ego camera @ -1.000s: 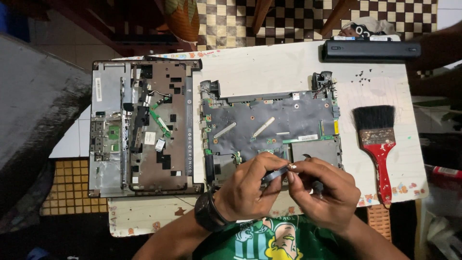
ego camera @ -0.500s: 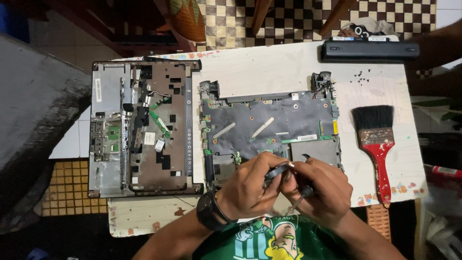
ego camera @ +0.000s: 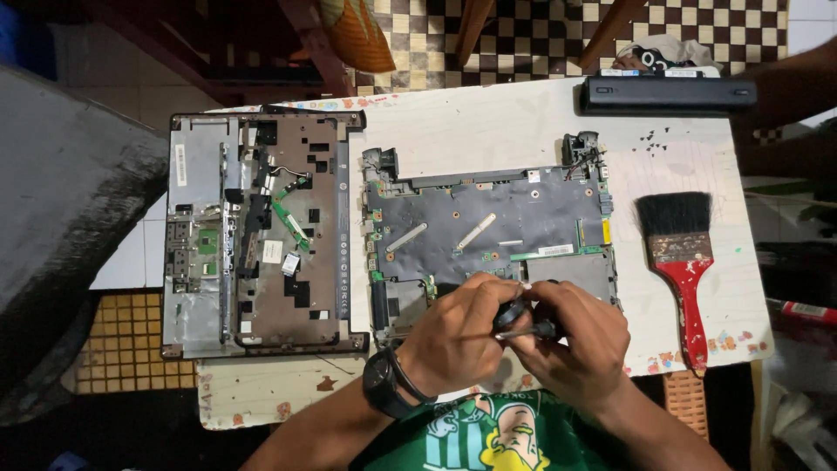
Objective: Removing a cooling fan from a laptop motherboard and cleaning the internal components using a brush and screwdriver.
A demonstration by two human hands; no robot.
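Note:
A stripped laptop base [ego camera: 488, 227] with a dark insulating sheet lies on the white table [ego camera: 506, 122]. Over its near edge, my left hand [ego camera: 458, 336], with a black wristwatch on the wrist, and my right hand [ego camera: 580, 344] are closed together on a small screwdriver [ego camera: 523, 323] that has a black handle and a thin metal shaft. The two hands touch each other and hide the near edge of the base. The screwdriver's tip is hidden by my fingers.
A separated laptop cover [ego camera: 261, 235] with green boards and cables lies at the left. A red-handled paintbrush [ego camera: 680, 262] lies at the right. A long black battery [ego camera: 667, 94] sits at the far edge. Small loose screws [ego camera: 649, 139] lie nearby. A red pen [ego camera: 802, 310] is off the right edge.
Both hands stay over the base's near edge. My fingers have shifted slightly around the screwdriver; nothing else on the table has moved.

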